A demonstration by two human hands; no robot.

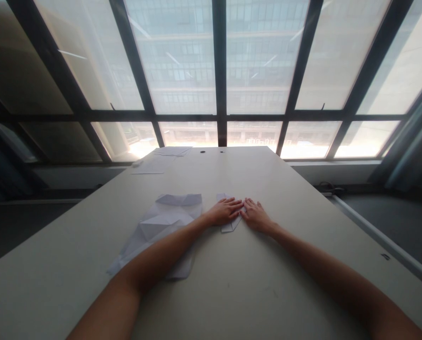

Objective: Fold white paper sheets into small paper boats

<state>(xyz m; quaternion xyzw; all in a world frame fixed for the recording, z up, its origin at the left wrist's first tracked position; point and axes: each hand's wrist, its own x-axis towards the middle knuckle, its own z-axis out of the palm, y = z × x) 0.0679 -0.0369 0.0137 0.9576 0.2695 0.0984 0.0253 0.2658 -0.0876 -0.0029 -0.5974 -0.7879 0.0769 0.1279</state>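
A small folded piece of white paper (228, 227) lies flat on the table, partly covered by my hands. My left hand (225, 211) rests palm down on it with the fingers stretched to the right. Over the paper's right edge, my right hand (256, 215) lies flat, its fingers pointing up and left. The fingertips of both hands nearly meet. Under my left forearm is a larger creased sheet of white paper (172, 215), unfolded and wrinkled, with part of it hidden by the arm.
Several flat white sheets (149, 166) lie at the table's far left. The long white table (253, 174) has two dark round holes at its far end. A small dark mark or object (385, 256) is near the right edge. Large windows stand beyond, with curtains (405, 141) at the sides.
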